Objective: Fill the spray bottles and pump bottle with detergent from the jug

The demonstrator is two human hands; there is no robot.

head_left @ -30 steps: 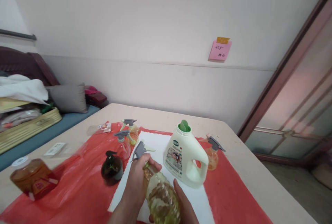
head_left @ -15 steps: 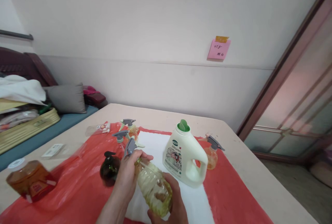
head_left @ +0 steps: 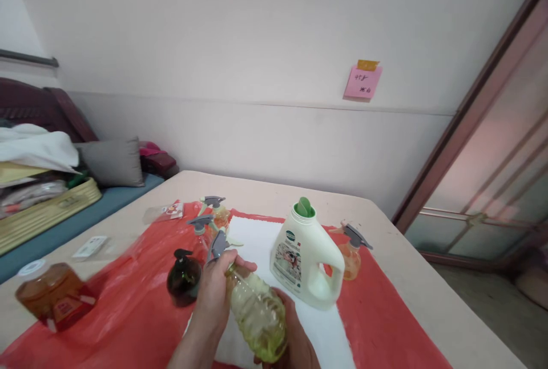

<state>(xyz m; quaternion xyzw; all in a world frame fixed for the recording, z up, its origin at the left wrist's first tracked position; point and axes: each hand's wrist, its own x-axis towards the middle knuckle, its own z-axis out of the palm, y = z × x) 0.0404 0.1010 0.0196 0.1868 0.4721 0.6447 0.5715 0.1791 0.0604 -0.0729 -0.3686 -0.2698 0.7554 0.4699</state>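
Two bare hands hold one spray bottle [head_left: 258, 313] of clear, yellowish plastic with a wavy, ridged body, tilted above a white sheet near the table's front edge. The left hand [head_left: 219, 278] is curled around its neck, just below the grey trigger head [head_left: 220, 242]; the right hand [head_left: 293, 323] is wrapped around the lower body, its fingers partly hidden behind it. Three more trigger spray bottles stand around: two together at the back left, one clear and pinkish [head_left: 201, 232] and one amber-tinted [head_left: 221, 216], and one orange-tinted [head_left: 351, 259] at the right. One rounded, dark, glossy pump bottle [head_left: 184, 280] stands just left of the left hand. Beyond the right hand, one matte cream jug [head_left: 299, 260] with a looped handle and a green spout [head_left: 304, 207] stands on the single white sheet [head_left: 252, 232], which lies over one crinkled, shiny red sheet [head_left: 137, 295]. At the far left is one squarish bottle [head_left: 55, 295] of reddish-brown liquid with a white cap. Behind it lie what seem to be two clear plastic packs [head_left: 165, 211], too blurred to be sure. All rest on one smooth beige table [head_left: 257, 187]; one pink paper note [head_left: 363, 82] is taped to the wall behind.
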